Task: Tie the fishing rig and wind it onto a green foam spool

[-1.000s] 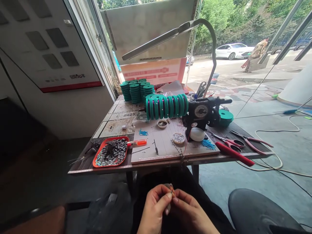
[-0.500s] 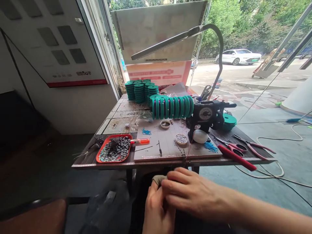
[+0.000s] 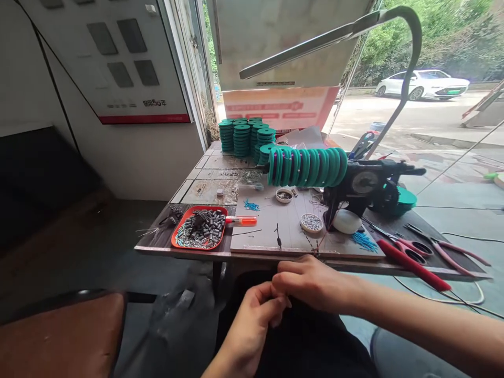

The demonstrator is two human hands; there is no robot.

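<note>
My left hand [image 3: 254,320] and my right hand [image 3: 311,281] meet in front of the table's near edge, above my lap. Both have their fingers curled in and their tips together; whatever they pinch is too small or hidden. Close beyond them, thin dark pieces and a reddish line [image 3: 323,241] hang at the edge of a pale board [image 3: 255,244]. On the board stand a dish of small pale beads [image 3: 312,223] and a dish of dark small parts [image 3: 284,196]. A short dark rod-like piece [image 3: 279,239] lies left of the beads.
A black winding machine [image 3: 364,181] carries a row of green foam spools [image 3: 307,167]; more spools [image 3: 241,139] are stacked behind. At left is a red tray [image 3: 173,239] of grey cylinders. Red-handled scissors [image 3: 413,252] and pliers [image 3: 452,247] lie right. A brown chair [image 3: 63,336] stands lower left.
The view has shifted, so the table sits further right and higher. My hands have turned; the left forearm slants more, and the khaki piece by the left fingers is out of sight.
</note>
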